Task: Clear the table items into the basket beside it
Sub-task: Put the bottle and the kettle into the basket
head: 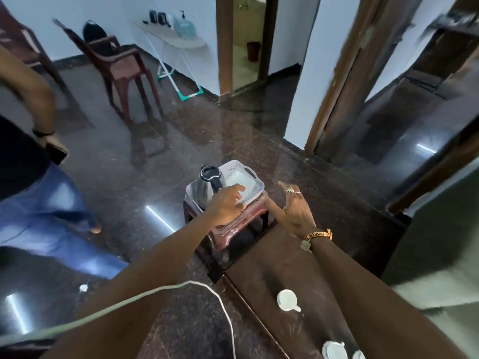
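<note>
Dark polished granite floor [197, 120], white walls, wooden door frames ahead. I see the brown table [280, 275] at bottom right, with a white cup [287, 300] on it and two more white cups [334, 350] at the bottom edge, cut off by the frame.

Beside the table's far end sits a reddish plastic stool [233, 226], and the white perforated basket [252, 174] rests on top of it. Inside the basket: a steel kettle [204, 189] with a black lid and handle at the left end, something pale and flat at the right end, too blurred for me to name.

Left hand [225, 206] is over the basket's near edge, right by the kettle handle, fingers spread loose, gripping nothing that I can see. Right hand [295, 211] hangs just right of the basket above the stool corner, fingers splayed, empty; rings on it and a thread band at the wrist.

A white cable [145, 294] loops across the left forearm and down to the floor.

Second person [33, 177] stands at left, jeans, dark phone in hand. Brown plastic chair [121, 66] behind, ironing board [173, 38] with bottles on it against the wall.
</note>
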Motion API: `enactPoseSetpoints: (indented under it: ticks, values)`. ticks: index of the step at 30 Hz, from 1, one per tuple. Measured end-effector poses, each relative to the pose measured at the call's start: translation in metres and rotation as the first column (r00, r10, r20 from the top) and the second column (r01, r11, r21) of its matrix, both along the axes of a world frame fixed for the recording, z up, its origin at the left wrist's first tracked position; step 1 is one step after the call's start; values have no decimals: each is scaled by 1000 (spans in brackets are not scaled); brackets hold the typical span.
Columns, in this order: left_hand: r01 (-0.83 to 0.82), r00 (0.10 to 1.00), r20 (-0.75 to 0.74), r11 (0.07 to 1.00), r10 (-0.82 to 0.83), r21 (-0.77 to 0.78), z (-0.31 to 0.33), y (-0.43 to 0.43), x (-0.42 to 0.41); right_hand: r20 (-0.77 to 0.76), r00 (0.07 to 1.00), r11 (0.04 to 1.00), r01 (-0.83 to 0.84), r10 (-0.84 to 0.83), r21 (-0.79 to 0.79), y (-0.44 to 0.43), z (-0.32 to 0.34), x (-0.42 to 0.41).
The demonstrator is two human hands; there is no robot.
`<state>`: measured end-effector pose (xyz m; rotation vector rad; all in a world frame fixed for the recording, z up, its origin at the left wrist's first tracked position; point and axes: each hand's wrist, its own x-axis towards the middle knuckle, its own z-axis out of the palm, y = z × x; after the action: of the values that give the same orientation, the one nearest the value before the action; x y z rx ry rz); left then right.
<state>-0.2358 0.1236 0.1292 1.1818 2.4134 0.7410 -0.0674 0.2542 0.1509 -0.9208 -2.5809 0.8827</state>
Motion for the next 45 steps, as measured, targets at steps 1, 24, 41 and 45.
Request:
enactPoseSetpoints:
  ticks: [1,24,41,45]
  values:
    - [-34,999,25,999,34,7,-1,-8,-10,-6,1000,1000,-7,7,-4,-6,1,-10]
    - [-512,831,276,858,483,41,-48,-57,-166,15,986,954,-154,164,-257,-3,-69,-215]
    - [-326,841,424,940,336,-99,-153,12,-318,355,931,886,230,-80,-404,22,-157,-303]
    - [-282,828,469,951,307,-124,-174,27,-339,453,884,858,316,-112,-405,21,-178,-310]
